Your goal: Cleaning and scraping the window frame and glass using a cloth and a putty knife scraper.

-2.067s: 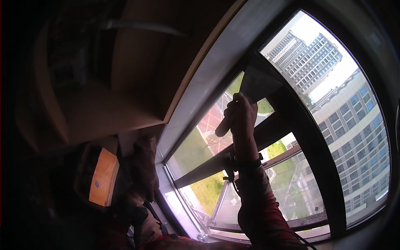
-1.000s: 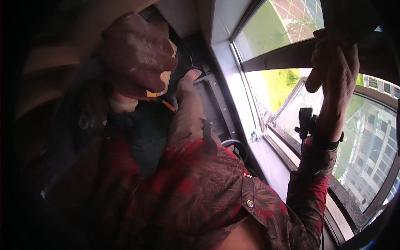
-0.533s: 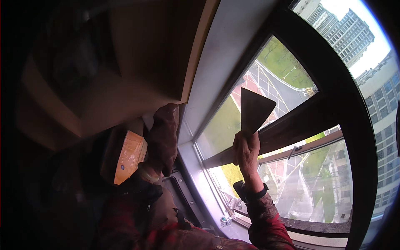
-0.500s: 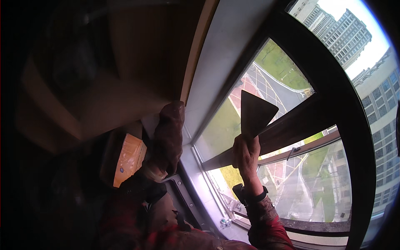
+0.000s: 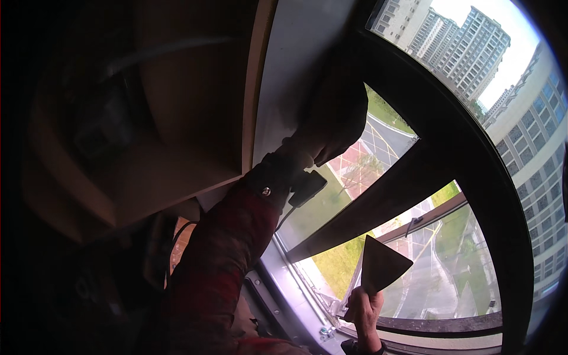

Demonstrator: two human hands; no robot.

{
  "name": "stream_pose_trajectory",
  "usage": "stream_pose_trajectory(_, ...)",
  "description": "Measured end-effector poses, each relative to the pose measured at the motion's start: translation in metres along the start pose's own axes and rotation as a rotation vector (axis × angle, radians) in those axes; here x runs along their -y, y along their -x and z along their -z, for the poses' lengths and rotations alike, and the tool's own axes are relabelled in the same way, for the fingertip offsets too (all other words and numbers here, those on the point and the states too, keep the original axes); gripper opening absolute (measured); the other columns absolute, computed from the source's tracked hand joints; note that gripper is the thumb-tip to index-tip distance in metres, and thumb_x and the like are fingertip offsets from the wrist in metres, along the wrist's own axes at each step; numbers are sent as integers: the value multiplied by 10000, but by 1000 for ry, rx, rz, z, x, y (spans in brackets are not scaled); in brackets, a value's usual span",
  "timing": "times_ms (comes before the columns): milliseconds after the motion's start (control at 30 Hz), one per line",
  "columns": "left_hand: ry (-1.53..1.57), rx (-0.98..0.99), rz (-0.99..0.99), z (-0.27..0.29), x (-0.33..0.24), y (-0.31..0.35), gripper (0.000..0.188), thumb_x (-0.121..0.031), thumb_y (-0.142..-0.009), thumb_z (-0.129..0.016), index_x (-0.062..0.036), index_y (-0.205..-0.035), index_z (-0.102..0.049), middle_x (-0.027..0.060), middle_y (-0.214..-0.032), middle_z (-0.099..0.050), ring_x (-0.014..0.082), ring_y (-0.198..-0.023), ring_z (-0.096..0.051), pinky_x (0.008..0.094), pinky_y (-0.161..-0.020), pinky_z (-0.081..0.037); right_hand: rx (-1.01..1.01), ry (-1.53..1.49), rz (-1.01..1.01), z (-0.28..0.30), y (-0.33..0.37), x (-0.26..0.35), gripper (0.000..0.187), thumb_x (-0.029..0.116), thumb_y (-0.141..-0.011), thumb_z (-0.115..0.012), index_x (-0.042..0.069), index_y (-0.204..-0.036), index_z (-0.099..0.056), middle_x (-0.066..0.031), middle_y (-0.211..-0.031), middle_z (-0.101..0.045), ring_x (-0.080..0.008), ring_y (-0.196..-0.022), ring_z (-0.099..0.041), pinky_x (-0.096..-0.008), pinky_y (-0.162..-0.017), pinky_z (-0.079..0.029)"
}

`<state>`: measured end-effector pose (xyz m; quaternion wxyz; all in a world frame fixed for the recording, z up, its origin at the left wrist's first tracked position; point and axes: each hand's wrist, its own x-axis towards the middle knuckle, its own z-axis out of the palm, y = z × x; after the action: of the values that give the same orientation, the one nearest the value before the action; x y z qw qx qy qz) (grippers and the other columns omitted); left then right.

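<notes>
One scraper (image 5: 384, 265) fills our right hand (image 5: 364, 308), fingers curled round it; cloth (image 5: 346, 112) half-hides our left hand (image 5: 313, 145) — its fingers' spread we can't tell.

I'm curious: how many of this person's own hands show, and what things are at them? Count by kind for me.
Hands: 2, the left hand mostly covered and the right hand gripping
Dark triangular scraper: 1, in the right hand
Dark cloth or mitt: 1, at the left hand
Total: 4
</notes>
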<state>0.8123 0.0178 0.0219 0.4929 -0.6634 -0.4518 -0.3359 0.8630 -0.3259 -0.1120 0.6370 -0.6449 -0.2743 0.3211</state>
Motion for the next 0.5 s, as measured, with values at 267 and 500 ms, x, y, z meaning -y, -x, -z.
stream_pose_trajectory(267, -1, 513, -297, -27, -67, 144, 276, -134, -806, -442, 41, -944, -604, 96, -920, -577, 221, -889, -546, 318, -903, -388, -188, -17, -71, 68, 29, -72, 171, 40, -862, -448, 28, -1024, -395, -57, -606, -463, -146, -449, -472, -279, -398, -432)
stream_pose_trajectory(500, 239, 185, -131, -29, -36, 124, 180, -65, -800, -498, -31, -957, -579, 70, -898, -565, 189, -813, -538, 292, -761, -435, -175, -98, -73, 61, 38, -46, 250, 35, -868, -434, 34, -1112, -379, -45, -614, -459, -146, -447, -472, -272, -403, -429)
